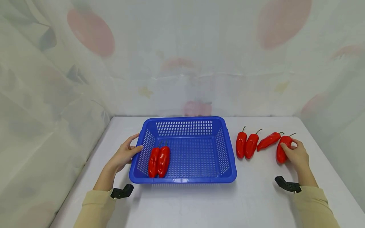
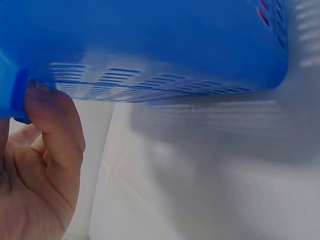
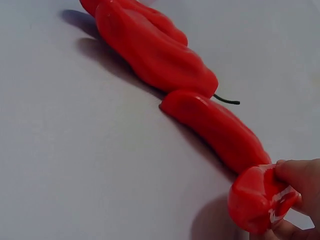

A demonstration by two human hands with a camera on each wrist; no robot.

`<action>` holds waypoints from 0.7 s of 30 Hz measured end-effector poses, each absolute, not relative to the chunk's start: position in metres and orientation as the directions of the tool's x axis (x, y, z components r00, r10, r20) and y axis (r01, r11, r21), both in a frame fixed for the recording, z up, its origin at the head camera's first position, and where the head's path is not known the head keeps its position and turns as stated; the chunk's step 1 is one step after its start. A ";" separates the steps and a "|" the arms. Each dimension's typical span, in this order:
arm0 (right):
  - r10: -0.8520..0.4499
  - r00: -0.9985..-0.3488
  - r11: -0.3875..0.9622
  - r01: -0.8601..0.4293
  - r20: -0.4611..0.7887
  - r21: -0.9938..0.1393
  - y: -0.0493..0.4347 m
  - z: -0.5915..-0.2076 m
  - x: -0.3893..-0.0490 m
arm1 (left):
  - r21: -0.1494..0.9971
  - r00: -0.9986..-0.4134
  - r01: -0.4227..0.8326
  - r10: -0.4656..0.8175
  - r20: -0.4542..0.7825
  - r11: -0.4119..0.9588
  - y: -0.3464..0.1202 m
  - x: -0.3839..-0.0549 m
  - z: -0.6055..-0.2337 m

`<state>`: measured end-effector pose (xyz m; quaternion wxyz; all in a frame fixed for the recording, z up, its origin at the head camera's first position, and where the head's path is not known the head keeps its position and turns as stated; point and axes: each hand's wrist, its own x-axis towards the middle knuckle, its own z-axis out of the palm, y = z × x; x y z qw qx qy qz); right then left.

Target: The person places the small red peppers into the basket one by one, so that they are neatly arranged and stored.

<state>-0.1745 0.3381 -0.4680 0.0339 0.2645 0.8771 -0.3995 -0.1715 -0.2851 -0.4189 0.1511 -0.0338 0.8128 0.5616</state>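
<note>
My left hand (image 1: 125,153) grips the left rim of a blue plastic basket (image 1: 182,180), thumb over the top and fingers curled under the edge, as the left wrist view also shows (image 2: 50,135). Two red peppers (image 1: 153,162) with thin stems lie side by side at the left inside the basket. On the right, my right hand (image 1: 297,155) pinches a red pepper (image 1: 281,154) between thumb and fingers. In the right wrist view this pepper (image 3: 250,205) points its tip at the camera. Beside it lies a slimmer pepper (image 1: 268,141), slanted on the table.
Two more red peppers (image 1: 241,145) lie near the basket's right side, stems toward the back. The white table (image 1: 199,205) ends at a printed cloth wall (image 1: 233,91) behind, with similar cloth at both sides. Each wrist wears a black camera mount (image 1: 122,191).
</note>
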 end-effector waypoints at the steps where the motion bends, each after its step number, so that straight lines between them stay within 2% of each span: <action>1: 0.436 -0.859 0.532 0.486 -0.268 -0.693 0.338 -0.467 -0.174 | 0.903 -0.952 -0.224 0.116 -0.284 0.367 -0.285 -0.172 -0.419; 6: 0.428 -0.873 0.511 0.448 -0.235 -0.734 0.344 -0.472 -0.180 | 0.905 -0.952 -0.223 0.119 -0.282 0.362 -0.285 -0.172 -0.419; 15: 0.379 -0.921 0.568 0.308 -0.090 -0.763 0.374 -0.526 -0.214 | 0.903 -0.952 -0.220 0.120 -0.280 0.369 -0.285 -0.172 -0.420; 21: 0.368 -0.930 0.583 0.253 -0.027 -0.772 0.370 -0.531 -0.227 | 0.902 -0.954 -0.215 0.117 -0.276 0.373 -0.286 -0.172 -0.420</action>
